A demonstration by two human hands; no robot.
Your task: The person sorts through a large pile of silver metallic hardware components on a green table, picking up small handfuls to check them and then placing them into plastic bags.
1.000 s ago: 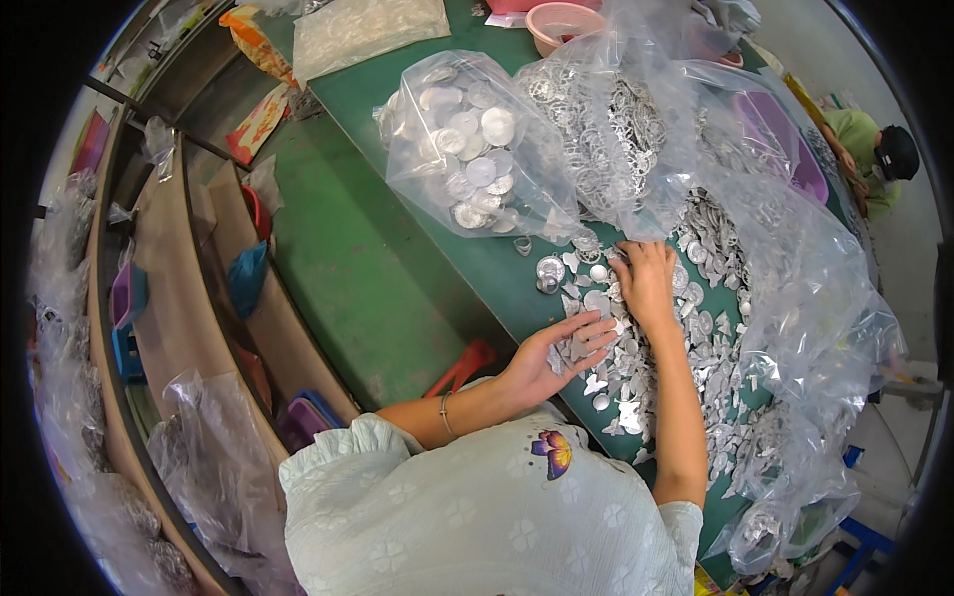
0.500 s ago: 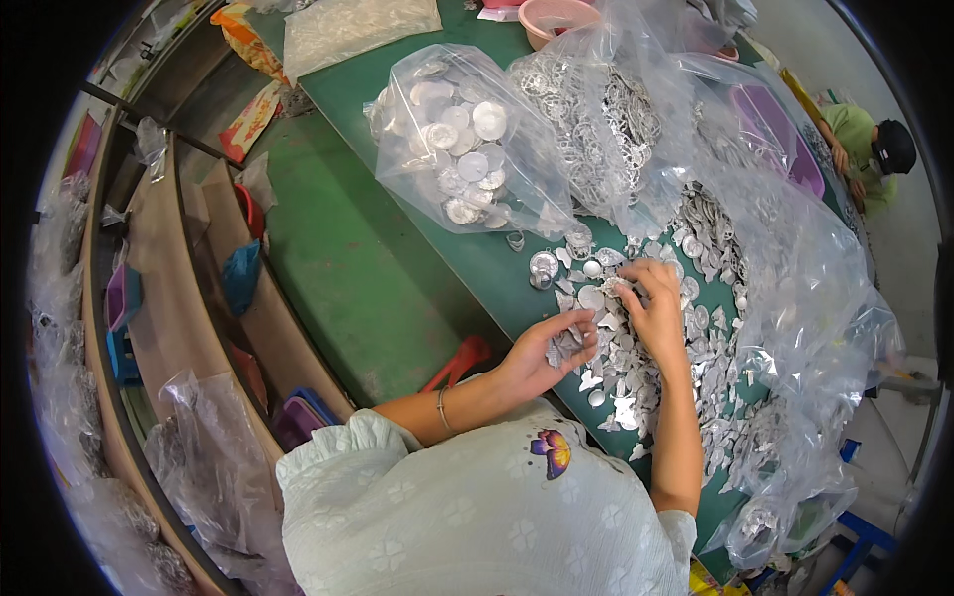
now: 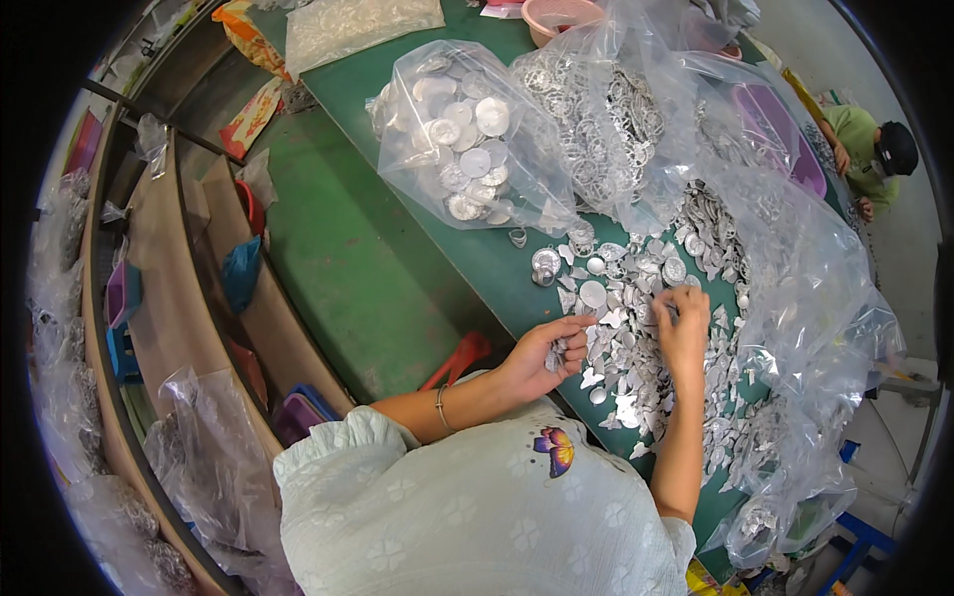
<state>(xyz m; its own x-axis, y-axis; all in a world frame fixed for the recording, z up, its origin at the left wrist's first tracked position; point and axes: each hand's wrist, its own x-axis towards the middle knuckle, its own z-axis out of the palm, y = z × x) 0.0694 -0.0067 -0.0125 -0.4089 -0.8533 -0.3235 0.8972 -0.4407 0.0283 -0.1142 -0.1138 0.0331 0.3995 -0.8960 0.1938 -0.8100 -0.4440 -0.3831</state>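
Head view: a pile of loose silver-coloured metal pieces (image 3: pixel 628 350) spread over a green table (image 3: pixel 487 253), its long axis running from the clear bags at its far end toward the person's near side. Taking that pile as the landmark, the right hand (image 3: pixel 684 323) was the nearer one: it hung over the pile's right half, thumb and forefinger bent down and brought close together at the surface, the other fingers curled. Whether a piece sat between those fingertips could not be told. Most of the loose pieces lay to the left of and nearer the person than these fingers, while a round patterned disc (image 3: pixel 674 270) lay just beyond them.

The left hand (image 3: pixel 537 366) stood at the pile's left edge, palm turned toward it, its fingers curled around a few small grey pieces (image 3: pixel 556 355); the thumb and forefinger pointed at the pile, their tips near each other. A pale, flat disc (image 3: pixel 592 294) lay on the pile's left side, between the two hands and a little farther off.

Beyond the pile, to its left, rested a clear bag of round discs (image 3: pixel 467 149); right of the pile sprawled crumpled clear plastic (image 3: pixel 815 288).
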